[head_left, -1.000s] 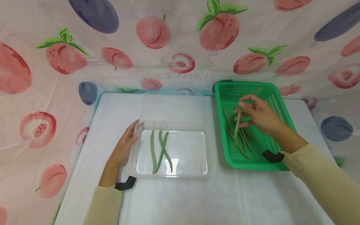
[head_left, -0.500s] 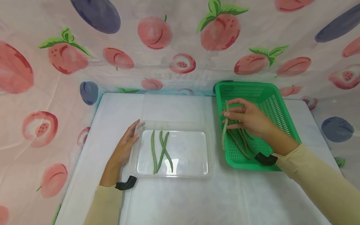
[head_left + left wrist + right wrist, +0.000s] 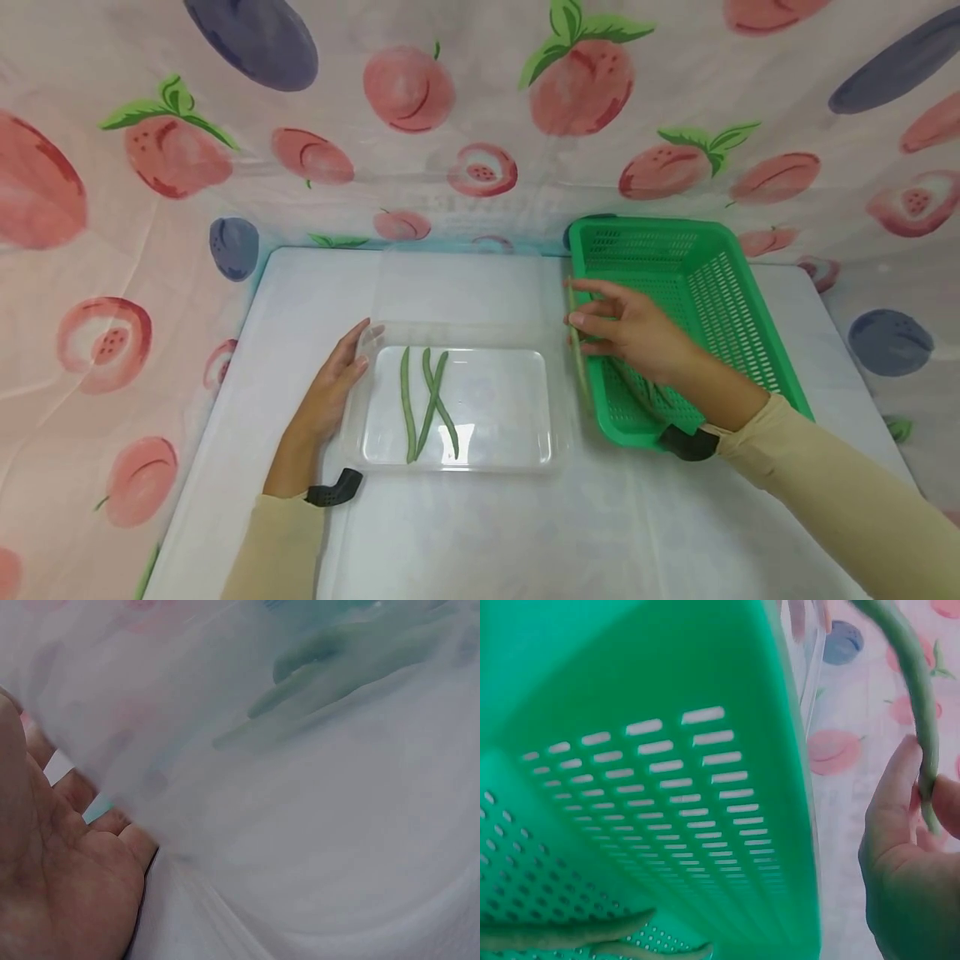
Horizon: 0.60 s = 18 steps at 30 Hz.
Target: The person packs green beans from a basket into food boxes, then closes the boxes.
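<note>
My right hand point(image 3: 637, 333) pinches a green bean point(image 3: 579, 367) between thumb and fingertips, just over the left rim of a green plastic basket point(image 3: 611, 437). In the right wrist view this long bean point(image 3: 917, 682) hangs outside the basket wall. Other green beans point(image 3: 633, 387) lie on the basket floor, partly hidden by the hand. My left hand point(image 3: 330, 392) rests against the left side of a clear plastic container point(image 3: 555, 400), its fingers fairly straight along the wall. Inside that container lie three green beans point(image 3: 407, 400), two of them crossed.
The container and basket stand side by side on a white-covered table point(image 3: 487, 533), with a narrow gap between them. A fruit-printed cloth point(image 3: 480, 100) hangs behind and at both sides. What looks like a clear lid point(image 3: 461, 283) extends behind the container.
The right hand has moved left with the pinched bean, from above the basket's inside to its left rim. The left hand and the beans in the container have stayed put.
</note>
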Motion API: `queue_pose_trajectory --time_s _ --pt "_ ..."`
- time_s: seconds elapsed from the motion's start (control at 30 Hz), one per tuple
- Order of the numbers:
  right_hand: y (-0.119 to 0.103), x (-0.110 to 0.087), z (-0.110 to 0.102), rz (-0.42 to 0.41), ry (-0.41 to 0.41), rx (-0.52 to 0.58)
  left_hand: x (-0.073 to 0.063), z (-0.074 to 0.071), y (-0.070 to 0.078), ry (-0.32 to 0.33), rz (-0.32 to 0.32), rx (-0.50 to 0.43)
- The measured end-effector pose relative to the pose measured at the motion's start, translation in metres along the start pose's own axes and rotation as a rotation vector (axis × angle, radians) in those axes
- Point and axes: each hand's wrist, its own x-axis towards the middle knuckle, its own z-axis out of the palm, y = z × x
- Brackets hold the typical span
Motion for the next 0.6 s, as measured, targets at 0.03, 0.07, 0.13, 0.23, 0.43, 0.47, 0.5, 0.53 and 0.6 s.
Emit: queue_pose_trajectory --time_s 0.03,0.07,0.13,0.23,0.43,0.47,0.5,0.53,0.6 --pt "0.000 0.000 0.002 0.008 -0.008 0.004 0.000 0.000 0.000 -0.001 0.001 -0.004" --pt "0.000 0.000 0.003 0.013 -0.017 0.007 0.000 0.000 0.000 -0.003 0.003 -0.009" --pt "0.001 0.001 0.006 0.023 -0.031 0.014 0.001 0.000 0.000 -0.009 0.014 -0.016" --pt "0.001 0.003 0.010 0.026 -0.056 0.028 0.001 0.000 0.000 -0.018 0.039 -0.021" --pt "0.001 0.005 0.016 0.039 -0.083 0.050 0.000 0.000 0.001 -0.008 0.043 -0.014" --pt "0.001 0.005 0.017 0.043 -0.090 0.047 0.000 0.000 0.001 -0.006 0.036 -0.019" --pt "0.000 0.005 0.018 0.048 -0.100 0.048 0.000 0.000 0.001 -0.005 0.033 -0.019" --pt "0.000 0.005 0.020 0.053 -0.110 0.051 0.001 0.000 0.001 -0.004 0.029 -0.019" --pt "0.000 0.006 0.022 0.059 -0.131 0.057 0.001 0.000 0.001 -0.001 0.018 -0.022"
